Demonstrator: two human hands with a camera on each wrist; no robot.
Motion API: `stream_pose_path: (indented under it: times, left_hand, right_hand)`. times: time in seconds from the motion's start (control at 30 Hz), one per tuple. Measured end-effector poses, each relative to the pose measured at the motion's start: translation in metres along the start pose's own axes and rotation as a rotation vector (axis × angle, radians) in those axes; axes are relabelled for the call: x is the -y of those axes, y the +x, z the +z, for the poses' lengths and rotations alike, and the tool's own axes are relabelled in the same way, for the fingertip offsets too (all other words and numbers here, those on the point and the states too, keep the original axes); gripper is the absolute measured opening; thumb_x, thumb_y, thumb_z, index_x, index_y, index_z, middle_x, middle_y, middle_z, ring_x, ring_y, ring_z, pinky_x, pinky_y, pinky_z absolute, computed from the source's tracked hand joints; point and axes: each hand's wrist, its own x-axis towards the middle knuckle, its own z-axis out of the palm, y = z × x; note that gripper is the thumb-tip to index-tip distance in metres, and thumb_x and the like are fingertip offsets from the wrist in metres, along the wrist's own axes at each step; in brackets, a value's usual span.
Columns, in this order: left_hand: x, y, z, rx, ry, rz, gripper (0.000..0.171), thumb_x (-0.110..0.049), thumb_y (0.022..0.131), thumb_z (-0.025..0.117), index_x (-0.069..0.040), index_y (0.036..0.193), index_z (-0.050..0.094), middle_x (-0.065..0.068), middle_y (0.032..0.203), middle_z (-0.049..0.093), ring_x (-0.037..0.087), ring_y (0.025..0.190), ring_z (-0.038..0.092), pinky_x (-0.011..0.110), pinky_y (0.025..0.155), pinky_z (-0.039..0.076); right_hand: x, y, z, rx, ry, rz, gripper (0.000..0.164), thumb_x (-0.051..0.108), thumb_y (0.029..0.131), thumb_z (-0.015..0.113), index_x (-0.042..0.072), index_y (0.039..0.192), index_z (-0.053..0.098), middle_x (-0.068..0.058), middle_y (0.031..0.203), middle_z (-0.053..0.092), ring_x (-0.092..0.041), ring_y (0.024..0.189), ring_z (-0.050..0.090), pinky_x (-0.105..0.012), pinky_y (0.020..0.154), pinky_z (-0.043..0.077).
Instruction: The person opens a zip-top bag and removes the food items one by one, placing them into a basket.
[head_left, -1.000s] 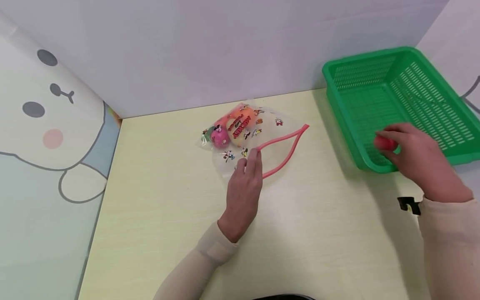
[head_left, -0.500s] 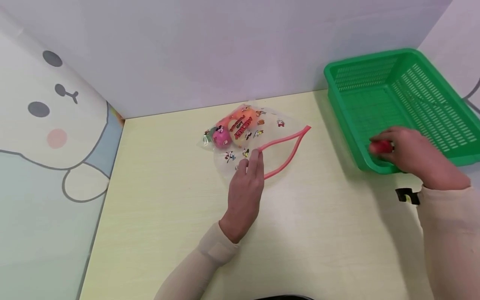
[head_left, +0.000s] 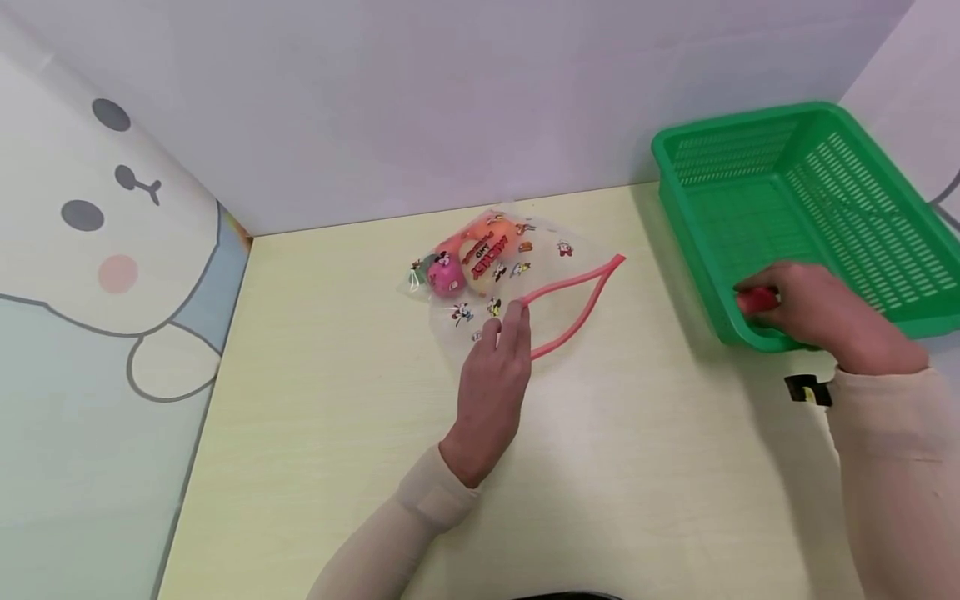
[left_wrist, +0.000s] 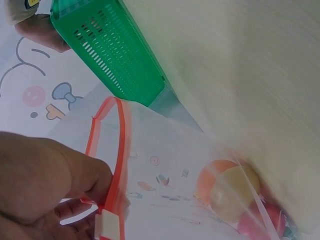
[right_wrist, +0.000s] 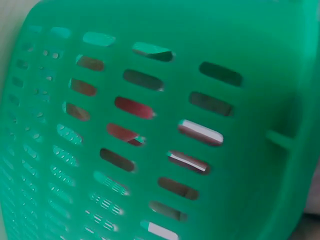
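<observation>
- Left hand (head_left: pixel 492 383) pinched the clear printed plastic bag (head_left: pixel 517 267) by its red rim (left_wrist: pixel 120 140)!
- Right hand (head_left: pixel 813 302) gripped a red, seemingly rounded object (head_left: pixel 756 300) inside the rectangular green plastic basket (head_left: pixel 742 221)!

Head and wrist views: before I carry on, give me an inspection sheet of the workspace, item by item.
Surface: pale, wood-look tabletop.
Things: clear printed bag with coloured round pieces inside; green basket at the right; red object in its near-left corner, shape mostly hidden.
Clutter: dark curved edge at the bottom of the head view, unidentifiable; black item at the right cuff.
Grips: left grip holds the bag's red edge; right grip holds the red object inside the basket.
Cables: nothing seen.
Surroundings: pale wall behind; cartoon-animal panel at the left.
</observation>
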Motion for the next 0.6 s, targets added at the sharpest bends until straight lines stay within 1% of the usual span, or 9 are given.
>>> stream_pose_path:
  times: [0.2,0.47,0.6]
  left_hand:
    - [-0.0002,-0.0005,0.0006,0.000,-0.023,-0.009,0.084,-0.014,0.079,0.095,0.003,0.149,0.053,0.015,0.147,0.050,0.025,0.103,0.059,0.022,0.074,0.060]
    - [-0.0006,-0.0003,0.0004,-0.007,-0.020,-0.011,0.082,-0.014,0.079,0.095,0.002,0.148,0.053,0.014,0.145,0.051,0.025,0.102,0.063,0.024,0.076,0.061]
    - [-0.0007,-0.0002,0.0008,-0.014,-0.029,-0.014,0.082,-0.013,0.080,0.095,0.002,0.148,0.052,0.013,0.145,0.051,0.025,0.102,0.063,0.024,0.075,0.061]
  right_hand:
    - [-0.0007,0.0010,-0.0013,0.073,0.003,0.038,0.034,-0.006,0.085,0.075,-0.013,0.118,0.072,-0.035,0.109,0.070,-0.047,0.100,0.065,-0.053,0.078,0.054]
    - [-0.0015,0.0025,-0.0021,0.112,-0.003,0.036,0.035,-0.006,0.085,0.074,-0.013,0.119,0.071,-0.032,0.108,0.071,-0.041,0.095,0.061,-0.045,0.072,0.051]
    - [-0.0014,0.0037,-0.0025,0.124,-0.003,0.040,0.034,-0.006,0.085,0.074,-0.013,0.119,0.071,-0.031,0.107,0.071,-0.040,0.094,0.060,-0.043,0.071,0.050]
